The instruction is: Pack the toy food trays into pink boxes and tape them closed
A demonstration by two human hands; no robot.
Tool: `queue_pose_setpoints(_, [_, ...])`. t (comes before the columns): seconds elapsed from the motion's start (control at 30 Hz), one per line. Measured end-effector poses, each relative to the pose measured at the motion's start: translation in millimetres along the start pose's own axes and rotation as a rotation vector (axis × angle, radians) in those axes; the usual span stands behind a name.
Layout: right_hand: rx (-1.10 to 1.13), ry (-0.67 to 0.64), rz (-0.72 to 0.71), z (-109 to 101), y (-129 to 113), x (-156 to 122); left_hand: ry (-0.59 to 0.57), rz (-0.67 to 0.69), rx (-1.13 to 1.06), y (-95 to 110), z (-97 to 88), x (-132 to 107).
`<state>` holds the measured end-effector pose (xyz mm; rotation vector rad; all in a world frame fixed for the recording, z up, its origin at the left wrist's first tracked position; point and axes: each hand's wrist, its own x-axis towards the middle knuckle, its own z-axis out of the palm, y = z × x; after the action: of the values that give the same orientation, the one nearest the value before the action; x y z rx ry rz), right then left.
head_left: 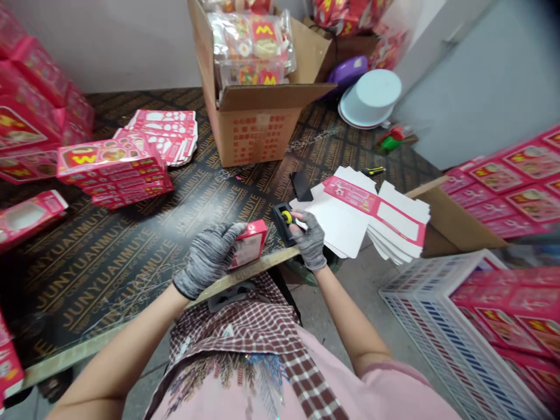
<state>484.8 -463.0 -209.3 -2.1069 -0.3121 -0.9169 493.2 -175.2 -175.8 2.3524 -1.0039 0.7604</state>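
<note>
Head cam: L hand (212, 256), grey-gloved, is clamped on a small pink box (250, 244), held tilted at the tabletop (184, 201) front edge, pale side facing the wearer. R hand (310, 240), also grey-gloved w/ bare fingertips, is at a black tape dispenser (282, 224) w/ yellow core, just R of the box; blur, so can't tell if its fingers grip tape. Hands are apart, box & dispenser b/w them. Black flat piece (301, 185) lies just behind dispenser. White blanks (343, 224) fan out to the R, pink-printed strip on top; yellow-blk cutter (373, 171) nr their far edge. L side of tabletop: stack of pink boxes (116, 169), printed side up, w/ pink flat cards (164, 131) spread just behind. Far side, center: open cardboard carton (258, 131), red print on front, w/ clear-bagged packs (249, 44) inside. R of carton, white tub (371, 93) sits upside down, purple item (347, 73) beside it. Lower R, off the tabletop: white plastic basket (437, 318) w/ more pink boxes, blurred.
</note>
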Motion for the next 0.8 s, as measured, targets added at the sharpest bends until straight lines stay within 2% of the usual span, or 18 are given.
queue_pose_setpoints(0.07, [-0.168, 0.085, 0.211, -18, 28, -12, 0.043, -0.001, 0.036, -6, 5.9, 4])
queue_pose_setpoints(0.13, [-0.255, -0.013, 0.376, -28, 52, -22, 0.062, 0.022, 0.067, -9, 14.5, 7])
queue_pose_setpoints(0.2, [-0.267, -0.135, 0.477, -28, 67, -29, 0.06, 0.044, 0.081, -8, 24.6, 11])
queue_pose_setpoints(0.27, [-0.26, -0.182, 0.505, -22, 73, -29, 0.057, 0.062, 0.077, -4, 34.0, 13])
queue_pose_setpoints(0.37, [-0.261, -0.165, 0.497, -13, 74, -25, 0.08, 0.101, 0.077, 2, 42.6, 15])
queue_pose_setpoints(0.47, [-0.219, -0.053, 0.478, -12, 73, -26, 0.101, 0.113, 0.08, 0, 45.7, 15])
queue_pose_setpoints(0.57, [-0.107, 0.091, 0.521, -15, 72, -41, 0.1, 0.101, 0.067, -4, 47.0, 15])
queue_pose_setpoints(0.7, [-0.061, 0.133, 0.588, -14, 70, -66, 0.099, 0.023, -0.001, -5, 48.6, 16])
queue_pose_setpoints(0.8, [-0.07, 0.152, 0.605, -9, 70, -74, 0.132, -0.023, 0.0, -3, 49.9, 18])
